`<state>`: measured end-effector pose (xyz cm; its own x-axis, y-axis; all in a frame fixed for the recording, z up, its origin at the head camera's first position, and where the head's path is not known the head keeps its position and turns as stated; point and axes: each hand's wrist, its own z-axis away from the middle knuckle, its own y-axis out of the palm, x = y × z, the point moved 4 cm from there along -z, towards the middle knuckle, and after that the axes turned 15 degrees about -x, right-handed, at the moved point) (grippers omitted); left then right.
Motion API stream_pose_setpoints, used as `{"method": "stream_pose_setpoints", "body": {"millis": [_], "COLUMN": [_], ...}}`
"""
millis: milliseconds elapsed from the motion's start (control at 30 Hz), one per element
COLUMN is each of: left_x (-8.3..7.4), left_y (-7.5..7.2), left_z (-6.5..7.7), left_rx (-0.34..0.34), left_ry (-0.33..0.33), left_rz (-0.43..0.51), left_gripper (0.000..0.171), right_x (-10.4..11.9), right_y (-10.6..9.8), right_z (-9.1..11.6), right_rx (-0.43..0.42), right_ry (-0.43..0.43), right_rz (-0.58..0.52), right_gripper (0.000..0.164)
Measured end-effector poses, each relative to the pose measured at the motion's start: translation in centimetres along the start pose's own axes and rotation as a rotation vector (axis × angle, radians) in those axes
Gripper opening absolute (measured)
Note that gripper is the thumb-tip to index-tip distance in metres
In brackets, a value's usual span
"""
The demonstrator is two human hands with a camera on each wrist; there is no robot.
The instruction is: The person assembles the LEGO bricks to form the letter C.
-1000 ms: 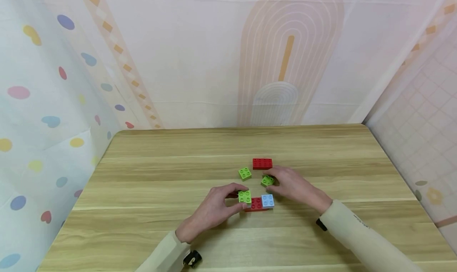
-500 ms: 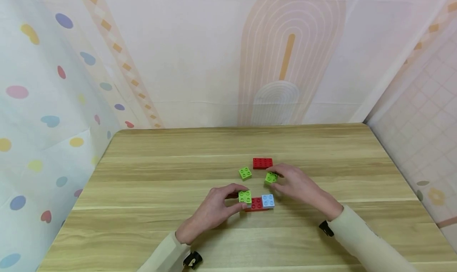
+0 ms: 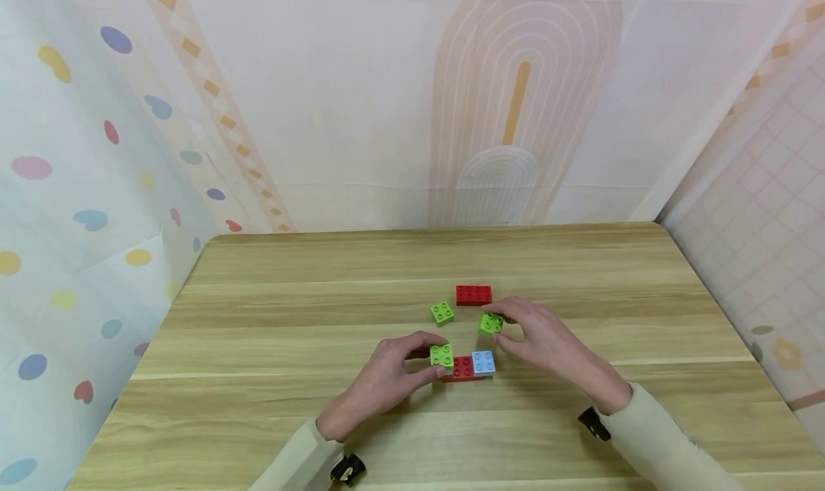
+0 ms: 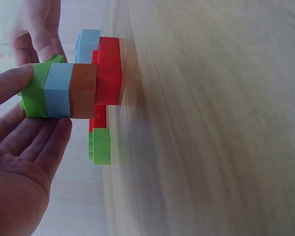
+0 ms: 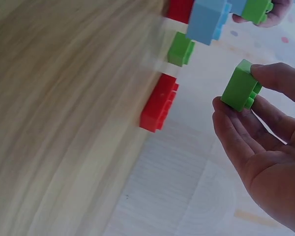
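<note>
Hands half-curled, left around stacked bricks, right around green brick.

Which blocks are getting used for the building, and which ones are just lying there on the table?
Getting used:
green-topped stack in the left hand
green brick in the right hand
red base brick
light blue brick on that base

Just lying there, maybe spares:
loose green brick
loose red brick
</note>
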<state>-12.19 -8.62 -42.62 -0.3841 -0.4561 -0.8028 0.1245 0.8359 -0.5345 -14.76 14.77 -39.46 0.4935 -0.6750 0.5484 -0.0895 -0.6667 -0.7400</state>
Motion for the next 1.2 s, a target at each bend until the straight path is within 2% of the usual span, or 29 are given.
{"method": "stream_pose_setpoints", "body": {"millis": [267, 567, 900, 1200], "left_x": [0.0, 0.0, 0.0, 0.1], "left_y": [0.0, 0.0, -0.1, -0.1], "left_z": [0.0, 0.0, 0.1, 0.0], "left_rx": [0.005, 0.01, 0.008, 0.011], "left_ry": [-0.004, -0.014, -0.009, -0.004], "left_rz": [0.008, 0.006, 0.003, 0.028], "left_gripper": [0.032, 0.033, 0.033, 0.035], "right_x": [1.1, 2.4, 3.4, 4.1], "right_y": [-0.5, -0.4, 0.0, 0.5], "right_z": [0.3, 0.4, 0.3, 0.2], "right_rx": [-0.036, -0.055, -0.04, -0.032], "right_ry": [-0.03, -0.124, -0.129, -0.123], "right_rz": [-0.031, -0.095, -0.124, -0.205], "right_gripper": [0.044, 0.045, 0.047, 0.049]}}
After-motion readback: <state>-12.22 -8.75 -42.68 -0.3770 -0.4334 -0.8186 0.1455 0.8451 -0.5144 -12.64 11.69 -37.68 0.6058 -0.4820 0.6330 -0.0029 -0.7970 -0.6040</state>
